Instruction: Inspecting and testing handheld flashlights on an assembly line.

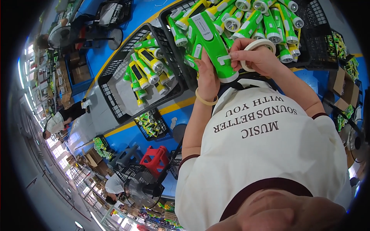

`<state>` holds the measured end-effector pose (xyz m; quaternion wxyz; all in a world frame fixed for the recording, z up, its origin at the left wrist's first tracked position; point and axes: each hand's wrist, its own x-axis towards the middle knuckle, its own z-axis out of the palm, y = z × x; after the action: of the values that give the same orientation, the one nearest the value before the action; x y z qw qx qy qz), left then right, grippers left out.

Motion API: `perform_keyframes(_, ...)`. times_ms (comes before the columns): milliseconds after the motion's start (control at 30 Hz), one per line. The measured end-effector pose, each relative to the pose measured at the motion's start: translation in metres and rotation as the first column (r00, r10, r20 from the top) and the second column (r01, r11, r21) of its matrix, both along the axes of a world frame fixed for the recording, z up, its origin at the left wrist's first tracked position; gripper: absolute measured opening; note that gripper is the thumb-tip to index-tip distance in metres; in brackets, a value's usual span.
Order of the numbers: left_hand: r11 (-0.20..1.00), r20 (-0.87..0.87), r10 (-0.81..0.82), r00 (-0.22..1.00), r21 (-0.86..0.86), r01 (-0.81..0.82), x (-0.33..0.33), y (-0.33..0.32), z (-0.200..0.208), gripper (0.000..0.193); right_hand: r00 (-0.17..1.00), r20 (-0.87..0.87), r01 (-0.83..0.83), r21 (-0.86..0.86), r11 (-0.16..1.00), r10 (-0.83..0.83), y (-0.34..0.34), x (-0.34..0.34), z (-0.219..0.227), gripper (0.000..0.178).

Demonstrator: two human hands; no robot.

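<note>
Green flashlight (211, 44) held over the front black crate (320, 42), left hand (207, 79) closed round its lower body; right hand (256, 57) has a tape roll (259, 45) ringed on its fingers, fingertips pinching a strip onto the handle; looks like mid-taping (next: press the strip flat, tear clean); second crate (115, 82) alongside with yellow-green flashlights (148, 71); blue floor (127, 138), yellow line, red stool (156, 158), other workers far left.

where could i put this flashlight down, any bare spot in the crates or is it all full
The left crate has bare pale bottom along its near side, below its yellow-green flashlights. The right crate is piled full of green flashlights. The left hand holds a green flashlight over it; the right hand holds a tape roll.
</note>
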<state>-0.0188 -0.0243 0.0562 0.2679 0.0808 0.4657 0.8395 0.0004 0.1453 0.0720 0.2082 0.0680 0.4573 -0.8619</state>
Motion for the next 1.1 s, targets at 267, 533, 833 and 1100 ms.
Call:
perform_keyframes(267,1.0,-0.079,-0.025,0.997,-0.014,0.023,0.005,0.002,0.003,0.059,0.998,-0.051,-0.024,0.249,0.968,0.038,0.0,0.004,0.008,0.015)
perform_keyframes(533,0.993,0.012,0.058,0.998,0.099,-0.058,0.011,0.004,-0.005,0.037,0.999,-0.025,-0.017,0.269,0.963,0.025,-0.007,-0.001,0.009,0.015)
perform_keyframes(833,0.945,-0.028,0.247,0.969,-0.213,-0.247,0.003,-0.018,-0.018,0.029,0.959,-0.246,0.079,0.712,0.698,0.142,-0.019,-0.019,-0.007,0.019)
perform_keyframes(1100,0.809,0.295,0.571,0.766,-0.044,-0.586,-0.028,-0.086,-0.058,0.028,0.754,-0.655,0.499,0.514,0.698,-0.057,-0.064,-0.022,-0.037,0.008)
